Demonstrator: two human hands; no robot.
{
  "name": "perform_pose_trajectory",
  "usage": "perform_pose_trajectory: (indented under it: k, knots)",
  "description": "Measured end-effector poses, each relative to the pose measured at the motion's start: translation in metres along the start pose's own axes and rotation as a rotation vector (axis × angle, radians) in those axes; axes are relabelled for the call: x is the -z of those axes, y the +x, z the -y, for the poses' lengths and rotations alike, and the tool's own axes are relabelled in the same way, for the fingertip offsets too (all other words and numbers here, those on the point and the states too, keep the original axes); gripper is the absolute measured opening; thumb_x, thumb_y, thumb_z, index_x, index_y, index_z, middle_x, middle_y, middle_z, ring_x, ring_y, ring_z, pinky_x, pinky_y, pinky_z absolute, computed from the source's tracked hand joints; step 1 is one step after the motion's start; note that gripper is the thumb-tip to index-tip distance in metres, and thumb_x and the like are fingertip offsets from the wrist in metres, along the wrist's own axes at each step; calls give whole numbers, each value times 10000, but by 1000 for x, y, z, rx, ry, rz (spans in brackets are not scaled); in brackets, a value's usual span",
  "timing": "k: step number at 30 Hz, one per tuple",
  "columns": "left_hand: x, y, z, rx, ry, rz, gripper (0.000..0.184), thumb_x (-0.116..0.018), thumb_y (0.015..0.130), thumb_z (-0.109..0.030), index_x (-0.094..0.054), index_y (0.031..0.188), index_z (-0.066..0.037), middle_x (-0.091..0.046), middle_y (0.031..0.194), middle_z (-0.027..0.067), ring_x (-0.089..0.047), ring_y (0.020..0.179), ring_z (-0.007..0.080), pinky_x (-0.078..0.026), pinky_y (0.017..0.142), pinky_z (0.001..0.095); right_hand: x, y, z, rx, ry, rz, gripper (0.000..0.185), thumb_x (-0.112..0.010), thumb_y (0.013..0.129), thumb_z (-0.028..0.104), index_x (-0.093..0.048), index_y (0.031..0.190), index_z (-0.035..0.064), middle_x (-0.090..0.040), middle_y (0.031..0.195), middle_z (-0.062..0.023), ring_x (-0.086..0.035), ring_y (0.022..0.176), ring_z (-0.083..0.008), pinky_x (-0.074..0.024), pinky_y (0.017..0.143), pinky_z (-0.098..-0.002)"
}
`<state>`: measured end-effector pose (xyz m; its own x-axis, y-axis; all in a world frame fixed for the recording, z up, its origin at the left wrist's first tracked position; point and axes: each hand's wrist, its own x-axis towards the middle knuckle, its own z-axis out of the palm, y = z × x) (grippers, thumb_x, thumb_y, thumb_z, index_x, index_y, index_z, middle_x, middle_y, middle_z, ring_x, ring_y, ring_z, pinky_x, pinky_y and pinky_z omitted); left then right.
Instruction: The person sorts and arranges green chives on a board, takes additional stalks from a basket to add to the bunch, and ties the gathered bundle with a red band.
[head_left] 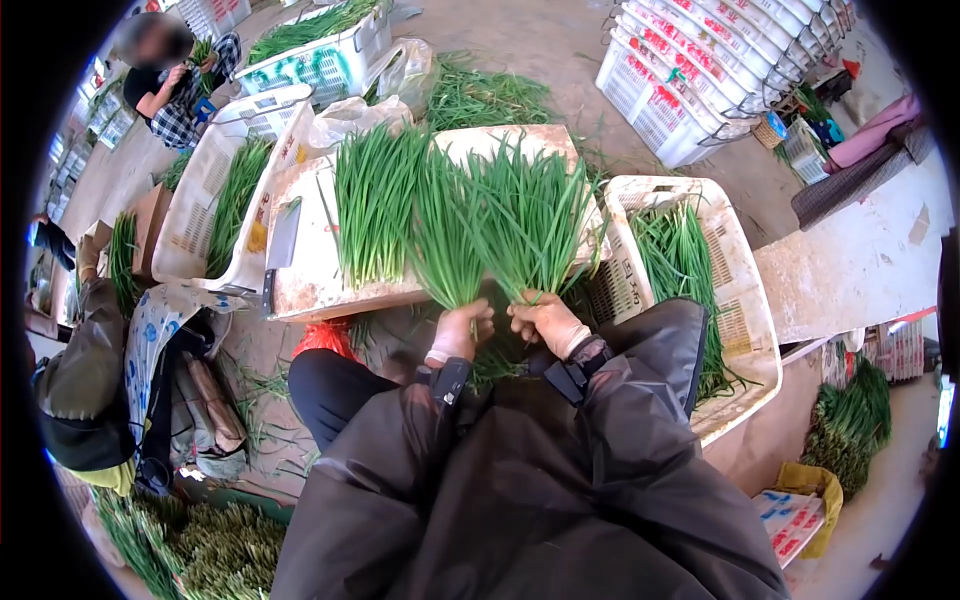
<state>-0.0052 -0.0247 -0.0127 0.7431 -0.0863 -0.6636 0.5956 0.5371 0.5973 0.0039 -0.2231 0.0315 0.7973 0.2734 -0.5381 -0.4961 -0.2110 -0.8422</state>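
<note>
My left hand (462, 330) is closed round the lower ends of a bunch of green chives (447, 235), whose leaves fan upward. Beside it, my right hand (550, 322) grips a second bunch of chives (530, 220), the leaves spreading out over the board. Both bunches meet in the middle above my lap. A row of cut chives (378, 205) lies on the pale work board (300, 285), left of the bunch in my left hand. Near the board's left edge rests a cleaver (283, 245) with a dark handle.
A white crate (748, 340) of chives stands at my right, and another crate (180, 235) at the left. Loose chives (485, 95) are heaped behind the board. Stacked white crates (690, 70) rise at the back right. One person (165, 90) sits at the far left; another person's leg (85, 350) is nearer.
</note>
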Motion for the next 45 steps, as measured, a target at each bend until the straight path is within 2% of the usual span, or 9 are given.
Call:
perform_pose_trajectory:
  k: [3, 6, 13, 14, 20, 29, 32, 38, 45]
  knots:
    - [4, 1, -6, 10, -12, 24, 101, -706, 955, -203, -640, 910, -140, -567, 719, -47, -520, 605, 125, -498, 675, 334, -6, 13, -36, 234, -943, 0, 226, -646, 901, 213, -701, 1039, 42, -752, 889, -147, -724, 770, -351, -564, 708, -445]
    - [0, -4, -13, 22, -82, 25, 142, -704, 956, -200, -609, 862, -153, -479, 670, -64, -447, 566, 113, -459, 658, 321, -23, -7, -59, -106, -1447, 259, 311, -670, 822, 241, -776, 1078, 99, -752, 1045, -194, -730, 936, -395, -572, 751, -492]
    - [2, -4, -19, 8, -116, 84, 128, -693, 968, -205, -625, 874, -153, -503, 645, -67, -485, 563, 115, -486, 676, 331, -9, 19, -138, 26, -1336, 283, 321, -733, 775, 306, -792, 958, 48, -759, 954, -190, -748, 935, -328, -585, 766, -479]
    - [1, -4, -19, 1, -95, 55, 129, -691, 969, -208, -631, 872, -147, -523, 653, -63, -501, 571, 116, -498, 683, 333, -17, -4, -80, -45, -1353, 245, 344, -716, 804, 335, -787, 980, 48, -756, 977, -197, -738, 983, -340, -583, 815, -476]
    - [6, 10, 0, -61, 3, 25, 271, -744, 871, -204, -712, 1072, -26, -748, 919, 77, -713, 807, 213, -556, 752, 358, -29, -24, 27, 300, -1135, -527, 353, -701, 884, 419, -665, 864, 68, -716, 884, -186, -720, 865, -321, -580, 704, -455]
    - [-6, 39, 24, 38, -5, 155, 498, -727, 908, -267, -623, 1308, 10, -667, 1301, 176, -636, 1202, 362, -521, 945, 485, -15, 19, -17, 274, -1337, -736, 289, -750, 794, 286, -589, 945, 100, -686, 884, -105, -716, 847, -298, -580, 682, -431]
    - [-20, 30, 21, 102, -40, 229, 507, -621, 1000, -300, -558, 1390, 17, -637, 1375, 174, -611, 1250, 313, -467, 1038, 483, -11, 18, -17, 389, -1302, -721, 236, -716, 790, 239, -585, 937, 109, -663, 847, -101, -698, 805, -309, -567, 663, -434]
    - [-33, 21, 18, -44, -187, 177, 237, -689, 982, -175, -685, 1171, -31, -728, 1078, 76, -679, 993, 225, -544, 891, 396, -35, 4, -18, 787, -1411, -699, 125, -659, 799, 161, -604, 904, 123, -585, 861, -67, -625, 764, -293, -530, 653, -425]
    - [-13, 17, 7, 16, -205, 156, 237, -632, 1004, -211, -667, 1138, -19, -743, 1048, 133, -711, 951, 267, -574, 849, 411, -30, -10, -8, 577, -970, -608, 98, -643, 820, 114, -710, 891, 123, -688, 886, -96, -683, 814, -335, -563, 692, -433]
